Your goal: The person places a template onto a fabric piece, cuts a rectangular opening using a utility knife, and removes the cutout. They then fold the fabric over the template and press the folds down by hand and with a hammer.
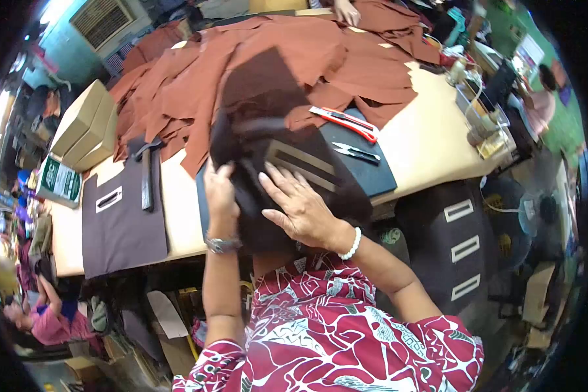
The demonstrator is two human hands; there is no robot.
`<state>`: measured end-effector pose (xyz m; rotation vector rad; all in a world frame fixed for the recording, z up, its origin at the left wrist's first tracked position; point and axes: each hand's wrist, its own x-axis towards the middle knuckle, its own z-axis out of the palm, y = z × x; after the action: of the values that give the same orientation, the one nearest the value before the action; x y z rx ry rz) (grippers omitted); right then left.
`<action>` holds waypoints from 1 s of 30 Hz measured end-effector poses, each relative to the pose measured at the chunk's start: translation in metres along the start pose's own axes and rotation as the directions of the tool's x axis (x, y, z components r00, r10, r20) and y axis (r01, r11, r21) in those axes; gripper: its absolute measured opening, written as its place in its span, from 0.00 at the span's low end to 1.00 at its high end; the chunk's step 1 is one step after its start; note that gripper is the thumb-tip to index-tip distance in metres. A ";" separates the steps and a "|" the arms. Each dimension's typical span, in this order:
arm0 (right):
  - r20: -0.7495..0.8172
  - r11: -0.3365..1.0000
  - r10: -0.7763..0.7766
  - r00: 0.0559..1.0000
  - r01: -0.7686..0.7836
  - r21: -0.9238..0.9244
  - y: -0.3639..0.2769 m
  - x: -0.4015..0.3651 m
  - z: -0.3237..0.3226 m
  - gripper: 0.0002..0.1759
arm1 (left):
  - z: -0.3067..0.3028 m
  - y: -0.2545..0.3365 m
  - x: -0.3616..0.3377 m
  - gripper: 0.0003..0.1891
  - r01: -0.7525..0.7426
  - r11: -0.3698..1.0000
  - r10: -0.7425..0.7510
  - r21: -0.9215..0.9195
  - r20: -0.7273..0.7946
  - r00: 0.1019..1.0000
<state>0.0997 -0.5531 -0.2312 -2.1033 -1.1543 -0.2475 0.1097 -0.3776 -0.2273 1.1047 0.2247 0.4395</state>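
A dark brown piece of fabric point(258, 88) hangs over the table's front edge, its middle blurred and folded. My left hand point(221, 189) grips its left side, fingers closed and partly smeared. My right hand point(302, 206) lies flat on the fabric with fingers stretched out, just below a tan rectangular frame point(300, 163) with a dark slot. Beneath the fabric is a dark cutting mat point(379, 175). On this mat, right of the fabric, rest a red-and-white utility knife point(346, 123) and small thread snips point(356, 153).
Rust-brown fabric pieces point(274, 49) cover the back of the table point(431, 140). A hammer point(146, 176) lies on another dark panel point(121, 228) at left, near boxes point(88, 127). Dark fabric with several pale frames point(465, 248) hangs at right. Another person's hand point(347, 12) is at the far edge.
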 end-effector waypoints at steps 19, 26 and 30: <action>0.391 0.900 0.233 0.890 -0.045 -0.434 -0.015 0.004 -0.013 0.51 | -0.022 0.023 0.005 0.32 -0.430 -0.182 0.283 0.884 0.466 0.838; 0.386 0.946 0.013 0.922 0.113 -0.303 0.014 -0.013 -0.027 0.39 | -0.040 -0.027 -0.031 0.30 -0.334 -0.023 0.132 0.942 0.334 0.933; 0.219 0.991 -0.013 0.976 0.043 -0.130 0.023 -0.019 -0.029 0.29 | -0.038 -0.025 -0.034 0.30 -0.368 -0.103 0.086 0.924 0.377 0.922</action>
<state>0.1121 -0.5929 -0.2302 -2.2772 -1.3282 -0.1113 0.0698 -0.3716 -0.2676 2.8142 0.1438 0.4343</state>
